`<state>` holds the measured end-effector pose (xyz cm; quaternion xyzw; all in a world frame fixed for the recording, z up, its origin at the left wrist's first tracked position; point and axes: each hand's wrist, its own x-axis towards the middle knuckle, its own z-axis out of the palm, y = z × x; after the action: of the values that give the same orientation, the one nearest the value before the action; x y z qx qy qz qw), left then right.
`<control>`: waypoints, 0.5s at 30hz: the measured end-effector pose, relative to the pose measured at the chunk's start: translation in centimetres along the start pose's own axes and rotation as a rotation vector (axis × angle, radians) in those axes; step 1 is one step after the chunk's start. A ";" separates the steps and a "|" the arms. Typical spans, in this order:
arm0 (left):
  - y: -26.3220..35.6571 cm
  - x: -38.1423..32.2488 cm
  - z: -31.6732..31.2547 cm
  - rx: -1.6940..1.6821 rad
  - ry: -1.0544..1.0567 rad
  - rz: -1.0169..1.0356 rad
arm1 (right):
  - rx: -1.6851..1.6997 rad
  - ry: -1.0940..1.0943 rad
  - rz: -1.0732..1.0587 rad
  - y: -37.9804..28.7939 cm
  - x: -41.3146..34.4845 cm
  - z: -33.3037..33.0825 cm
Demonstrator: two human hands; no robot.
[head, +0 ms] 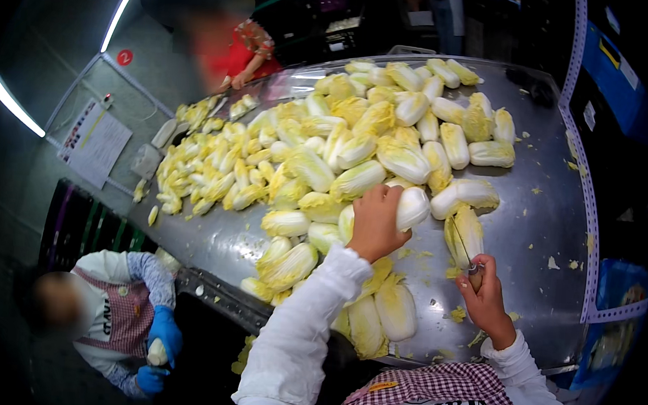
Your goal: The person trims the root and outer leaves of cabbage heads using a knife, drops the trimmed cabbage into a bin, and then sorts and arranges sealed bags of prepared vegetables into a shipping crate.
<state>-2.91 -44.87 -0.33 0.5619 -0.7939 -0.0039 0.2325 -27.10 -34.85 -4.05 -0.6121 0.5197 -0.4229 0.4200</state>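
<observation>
My left hand [377, 223] is closed around a napa cabbage [413, 208], its white base pointing right, above the pile. My right hand [484, 296] grips the wooden handle of a knife [476, 276]; the thin blade points up and left, over a yellow-green napa cabbage [465, 233] lying on the metal table [539, 227]. Just above that, another napa cabbage [463, 199] lies sideways. A large heap of napa cabbages [360, 149] spreads across the middle and far part of the table, with smaller yellow pieces at its left. Several whole heads lie beside my left forearm.
A co-worker in blue gloves [164, 335] holds a pale vegetable at lower left, near a black crate [229, 299]. Another person in red [249, 59] stands at the far side. A perforated metal post [585, 202] runs along the right edge. Leaf scraps lie about.
</observation>
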 end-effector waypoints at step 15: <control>7.3 -33.3 -16.2 -1.241 0.768 -0.815 | -0.027 -0.872 -0.567 -12.5 -4.0 13.0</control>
<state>5.28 -8.31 3.97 0.5373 -0.2479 -0.3322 0.7345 -11.54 -28.61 3.80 -0.8535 0.1157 -0.2191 0.4585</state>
